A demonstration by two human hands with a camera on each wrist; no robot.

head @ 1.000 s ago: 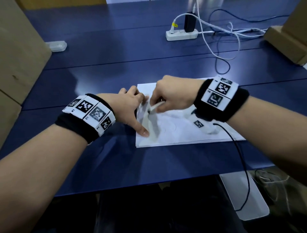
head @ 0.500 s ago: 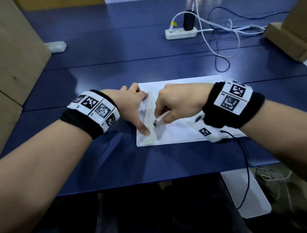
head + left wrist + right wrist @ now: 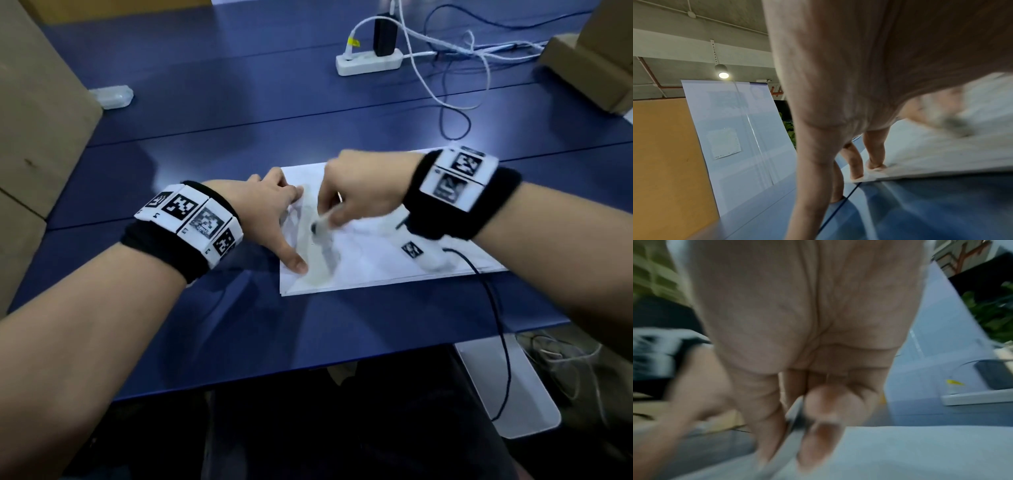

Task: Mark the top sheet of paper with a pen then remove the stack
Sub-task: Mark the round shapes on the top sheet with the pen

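A stack of white paper lies on the blue table near its front edge. My left hand rests spread on the stack's left end, its thumb pressing near the front left corner; its fingertips touch the paper's edge in the left wrist view. My right hand holds a white pen over the left part of the top sheet, dark tip toward the paper. The right wrist view is blurred, with the pen between thumb and fingers. Whether the tip touches the sheet I cannot tell.
A white power strip with a black plug and loose cables lies at the back. Cardboard boxes stand at the left and back right. A small clear case lies at the back left. A black cord hangs off the front edge.
My right hand with the pen has kept shifting over the left part of the sheet, from the front back toward the middle. The left hand has stayed pressed on the stack.
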